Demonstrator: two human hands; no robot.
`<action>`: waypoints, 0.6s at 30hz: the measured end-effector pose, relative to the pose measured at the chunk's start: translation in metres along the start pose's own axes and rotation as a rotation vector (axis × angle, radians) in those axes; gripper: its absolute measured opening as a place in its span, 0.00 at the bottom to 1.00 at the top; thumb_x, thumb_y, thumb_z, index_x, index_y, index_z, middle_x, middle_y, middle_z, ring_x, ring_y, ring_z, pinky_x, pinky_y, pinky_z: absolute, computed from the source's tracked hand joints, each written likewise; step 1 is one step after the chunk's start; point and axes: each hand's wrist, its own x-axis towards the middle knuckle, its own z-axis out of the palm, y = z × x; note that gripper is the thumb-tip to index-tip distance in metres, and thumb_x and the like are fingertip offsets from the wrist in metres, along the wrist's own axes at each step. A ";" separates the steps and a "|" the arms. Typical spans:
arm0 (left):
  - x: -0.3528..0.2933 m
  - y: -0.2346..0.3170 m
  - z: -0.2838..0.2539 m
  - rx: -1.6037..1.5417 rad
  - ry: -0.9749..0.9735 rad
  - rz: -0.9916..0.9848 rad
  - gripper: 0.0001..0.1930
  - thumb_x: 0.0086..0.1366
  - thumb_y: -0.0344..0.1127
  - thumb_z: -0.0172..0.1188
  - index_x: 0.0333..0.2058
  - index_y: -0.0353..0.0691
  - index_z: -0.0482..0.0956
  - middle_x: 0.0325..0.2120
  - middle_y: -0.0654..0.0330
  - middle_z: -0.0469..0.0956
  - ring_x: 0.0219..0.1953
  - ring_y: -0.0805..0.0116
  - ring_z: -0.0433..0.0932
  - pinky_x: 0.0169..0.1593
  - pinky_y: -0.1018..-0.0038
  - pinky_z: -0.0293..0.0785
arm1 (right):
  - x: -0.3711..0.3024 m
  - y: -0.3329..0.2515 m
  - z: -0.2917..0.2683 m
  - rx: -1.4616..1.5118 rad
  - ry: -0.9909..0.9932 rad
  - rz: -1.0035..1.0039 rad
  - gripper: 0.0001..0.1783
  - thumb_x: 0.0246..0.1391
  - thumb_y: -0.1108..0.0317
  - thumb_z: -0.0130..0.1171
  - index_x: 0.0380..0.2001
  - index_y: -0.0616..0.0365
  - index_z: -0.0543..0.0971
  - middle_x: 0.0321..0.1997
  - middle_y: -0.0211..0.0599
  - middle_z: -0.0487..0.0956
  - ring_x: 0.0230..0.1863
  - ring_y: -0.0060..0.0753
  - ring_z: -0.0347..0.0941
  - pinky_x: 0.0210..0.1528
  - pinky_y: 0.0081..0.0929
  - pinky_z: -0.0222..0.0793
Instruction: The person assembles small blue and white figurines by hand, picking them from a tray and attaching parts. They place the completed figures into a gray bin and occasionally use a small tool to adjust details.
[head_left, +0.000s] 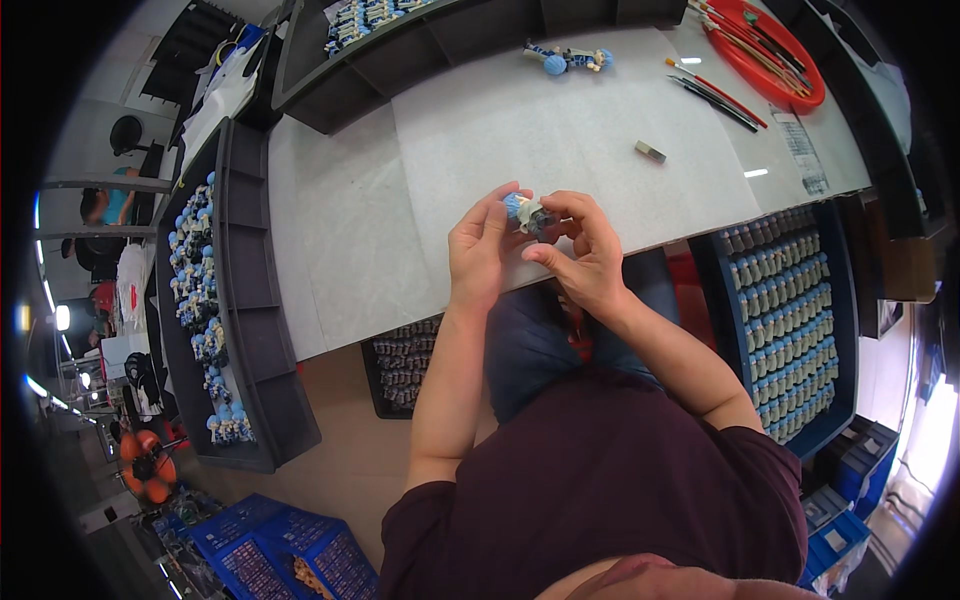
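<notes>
A small figurine [526,212] with blue hair and a pale and grey body is between my hands, above the near edge of the white-covered table [350,220]. My left hand [478,250] grips its blue-haired end between thumb and fingers. On its dark grey end are the curled fingers of my right hand [592,260], the thumb held a little apart below. My fingers cover part of the figurine. Farther back on the table lie blue-haired figurines [570,58], close together on their sides. A small greenish-grey block [650,152] rests to the right.
Paintbrushes [715,100] lie beside a red oval tray [815,95] of brushes at back right. Dark crates [265,290] of figurines stand left and behind [380,75]. A blue crate [845,330] with rows of figurines is at my right. Another crate [385,410] sits below the table edge.
</notes>
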 end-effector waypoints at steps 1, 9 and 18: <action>0.000 0.000 0.000 0.015 -0.005 -0.005 0.16 0.66 0.37 0.44 0.46 0.31 0.69 0.37 0.55 0.75 0.35 0.70 0.77 0.37 0.76 0.77 | 0.001 -0.002 0.000 0.012 -0.004 0.015 0.28 0.35 0.69 0.69 0.43 0.61 0.70 0.43 0.37 0.69 0.37 0.25 0.69 0.35 0.20 0.70; -0.002 -0.003 -0.009 0.064 -0.060 0.037 0.20 0.64 0.44 0.49 0.46 0.31 0.71 0.34 0.59 0.75 0.30 0.74 0.74 0.33 0.80 0.71 | 0.006 -0.011 -0.003 0.132 -0.007 0.116 0.27 0.42 0.66 0.65 0.45 0.64 0.69 0.41 0.37 0.70 0.34 0.23 0.69 0.34 0.20 0.70; -0.003 -0.001 -0.006 -0.002 -0.070 0.114 0.18 0.63 0.37 0.52 0.48 0.33 0.70 0.37 0.56 0.75 0.33 0.75 0.71 0.35 0.80 0.67 | 0.021 -0.028 -0.013 0.725 0.076 0.874 0.26 0.59 0.52 0.41 0.43 0.69 0.66 0.38 0.48 0.72 0.33 0.33 0.74 0.35 0.22 0.72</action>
